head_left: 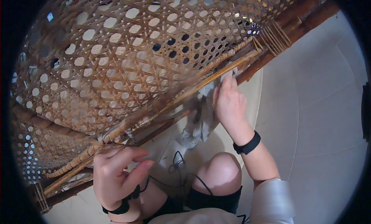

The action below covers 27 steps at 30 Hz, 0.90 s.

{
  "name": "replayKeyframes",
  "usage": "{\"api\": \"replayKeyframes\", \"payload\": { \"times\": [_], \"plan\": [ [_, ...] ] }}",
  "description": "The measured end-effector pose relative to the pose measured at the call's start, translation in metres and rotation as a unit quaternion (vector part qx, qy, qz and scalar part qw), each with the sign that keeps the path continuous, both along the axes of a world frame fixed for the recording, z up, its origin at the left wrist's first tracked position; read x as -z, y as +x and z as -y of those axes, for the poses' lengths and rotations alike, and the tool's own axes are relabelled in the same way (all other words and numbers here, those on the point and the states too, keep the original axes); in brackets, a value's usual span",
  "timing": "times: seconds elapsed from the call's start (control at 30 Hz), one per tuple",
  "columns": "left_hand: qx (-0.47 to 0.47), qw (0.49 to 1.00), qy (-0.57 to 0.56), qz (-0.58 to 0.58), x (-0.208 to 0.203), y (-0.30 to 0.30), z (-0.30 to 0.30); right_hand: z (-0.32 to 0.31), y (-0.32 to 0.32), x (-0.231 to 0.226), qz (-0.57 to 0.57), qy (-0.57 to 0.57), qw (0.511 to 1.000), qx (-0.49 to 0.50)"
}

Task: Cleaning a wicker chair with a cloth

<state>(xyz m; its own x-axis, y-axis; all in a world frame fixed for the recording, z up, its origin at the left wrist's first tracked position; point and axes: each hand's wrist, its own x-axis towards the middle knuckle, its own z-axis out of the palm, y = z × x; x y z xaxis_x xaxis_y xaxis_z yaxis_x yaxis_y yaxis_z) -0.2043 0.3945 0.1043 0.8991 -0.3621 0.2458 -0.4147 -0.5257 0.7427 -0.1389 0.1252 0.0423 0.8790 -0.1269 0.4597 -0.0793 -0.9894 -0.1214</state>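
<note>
A woven cane chair (116, 69) with a wooden frame fills the upper left. My right hand (231, 102), with a black wristband, reaches up to the frame's rail (208, 79). Its fingers are pressed on a grey-white cloth (201, 121), which hangs below the rail; a bit of the cloth also shows at the fingertips. My left hand (118, 172), also banded in black, is beside the lower rail near a wrapped joint. Its fingers are bent, with thumb and forefinger apart and nothing visible between them. Whether its other fingers touch the rail is hidden.
A thick wooden pole (301, 21) runs to the upper right, bound to the frame by a cane wrapping (275, 37). A thin black cord (178, 162) loops near my knees. My bare knee (221, 170) is close below the cloth. Pale flooring (320, 127) spreads at right.
</note>
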Motion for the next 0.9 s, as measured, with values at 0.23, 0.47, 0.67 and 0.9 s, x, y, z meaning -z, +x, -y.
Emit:
{"api": "replayKeyframes", "payload": {
  "times": [0.23,0.47,0.67,0.9],
  "plan": [
    [0.003,1.0,0.012,0.01,-0.002,0.002,-0.002,0.007,0.021,0.044,-0.074,-0.17,0.982,0.032],
    [0.03,1.0,-0.008,0.001,0.0,0.005,-0.006,0.011,-0.004,-0.013,0.024,-0.081,0.996,0.013],
    [0.037,0.999,-0.022,0.014,0.001,0.007,-0.008,0.012,0.007,0.022,-0.041,-0.109,0.992,0.056],
    [0.021,1.0,-0.01,0.003,-0.001,0.004,-0.008,0.005,0.0,0.007,-0.049,0.126,0.99,0.035]
  ]
}}
